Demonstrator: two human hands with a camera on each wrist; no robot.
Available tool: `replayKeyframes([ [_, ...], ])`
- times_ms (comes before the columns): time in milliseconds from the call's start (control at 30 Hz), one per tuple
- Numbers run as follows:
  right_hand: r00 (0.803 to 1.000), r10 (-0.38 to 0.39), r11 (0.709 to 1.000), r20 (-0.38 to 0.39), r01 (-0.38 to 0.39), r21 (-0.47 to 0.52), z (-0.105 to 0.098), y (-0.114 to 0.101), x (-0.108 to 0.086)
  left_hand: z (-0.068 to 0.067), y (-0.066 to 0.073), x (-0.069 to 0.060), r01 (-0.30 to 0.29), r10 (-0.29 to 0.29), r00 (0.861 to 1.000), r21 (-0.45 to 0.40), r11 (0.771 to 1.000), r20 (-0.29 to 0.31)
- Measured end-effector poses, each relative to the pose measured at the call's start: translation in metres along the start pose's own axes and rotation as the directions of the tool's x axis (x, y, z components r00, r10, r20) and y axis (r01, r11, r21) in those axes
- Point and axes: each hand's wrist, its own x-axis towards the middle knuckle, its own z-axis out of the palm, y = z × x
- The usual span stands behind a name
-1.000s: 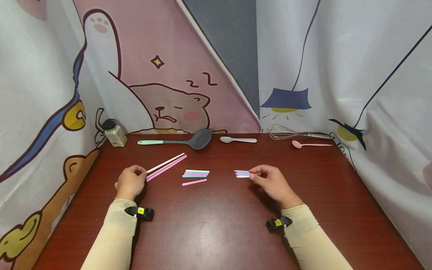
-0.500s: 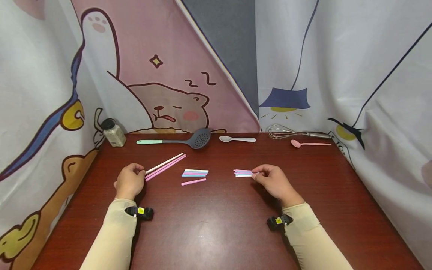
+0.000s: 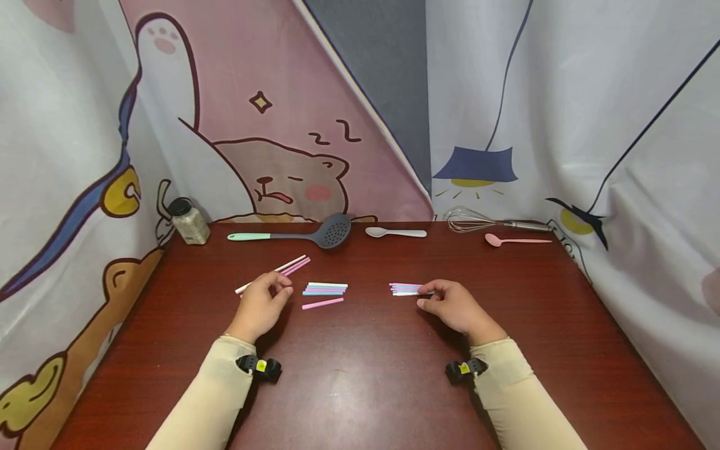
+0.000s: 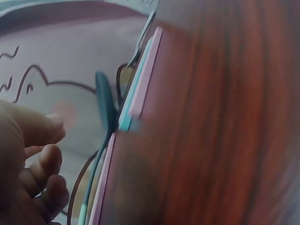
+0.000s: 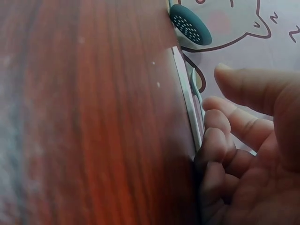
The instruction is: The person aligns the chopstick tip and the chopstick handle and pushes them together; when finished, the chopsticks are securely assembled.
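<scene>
In the head view my left hand (image 3: 261, 306) hovers over the lower ends of the long white and pink straw-like sticks (image 3: 297, 267), partly hiding them. The left wrist view shows its thumb and fingers loosely bent around nothing. To its right lie a row of short white, blue and pink sticks (image 3: 325, 289) and one short pink stick (image 3: 323, 304) apart from them. My right hand (image 3: 458, 309) is beside the right bundle of short sticks (image 3: 405, 289), covering its right end. In the right wrist view a white stick (image 5: 186, 96) lies by its fingers, thumb raised away.
Along the table's back lie a slotted skimmer (image 3: 335, 232) with a mint handle, a pale spoon (image 3: 396, 232), a wire whisk (image 3: 478, 221) and a pink spoon (image 3: 517, 240). A black-lidded jar (image 3: 191, 224) stands at the back left. Printed curtains surround the table (image 3: 349, 387).
My left hand has left the ends of the long sticks and moved right towards the short row. The right thumb has parted from the right bundle, which stays on the table.
</scene>
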Motion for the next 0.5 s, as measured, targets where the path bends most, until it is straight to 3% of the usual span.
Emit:
replayKeyframes([
  [233, 1.0, 0.0, 1.0, 0.016, -0.001, 0.002, -0.003, 0.001, 0.002, 0.011, 0.012, -0.006, -0.021, 0.019, 0.99, 0.009, 1.0, 0.14],
  [500, 1.0, 0.001, 1.0, 0.026, 0.0, -0.018, -0.003, 0.002, 0.003, 0.016, 0.015, -0.006, -0.036, 0.018, 0.975, 0.077, 0.996, 0.22],
])
